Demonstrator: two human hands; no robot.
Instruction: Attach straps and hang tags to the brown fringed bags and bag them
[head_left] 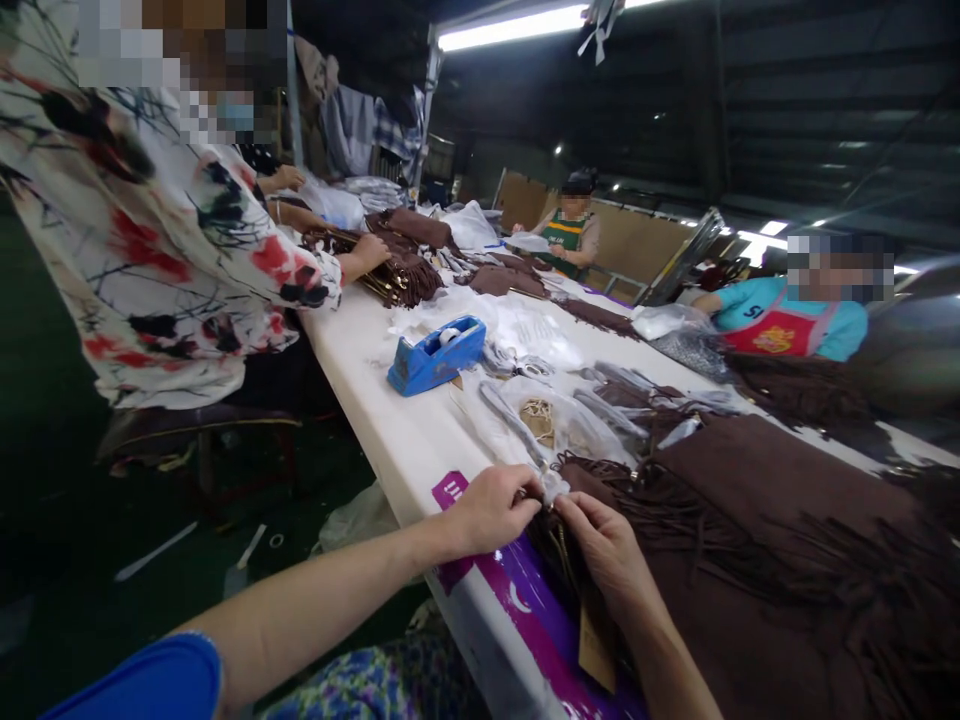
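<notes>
My left hand [506, 508] and my right hand [609, 548] meet near the table edge, both closed in a pinch. Between their fingertips is a small bunch of thin whitish wrapping [553, 487]. Exactly what the left fingers grip is hidden; the right thumb and finger press on the wrapping's lower end. Beneath them lie dark fringe strands and a gold-toned chain or zip. A brown cardboard tag [596, 645] hangs below my right hand. Beside that hand, brown fringed bags [739, 480] lie flat in a heap.
A blue tape dispenser [439, 355] stands on the white table [360, 400], with clear plastic bags [592, 425] and grey-wrapped straps beyond my hands. At the left, a person in a floral shirt [172, 250] handles brown bags. Other people [574, 235] work across the table.
</notes>
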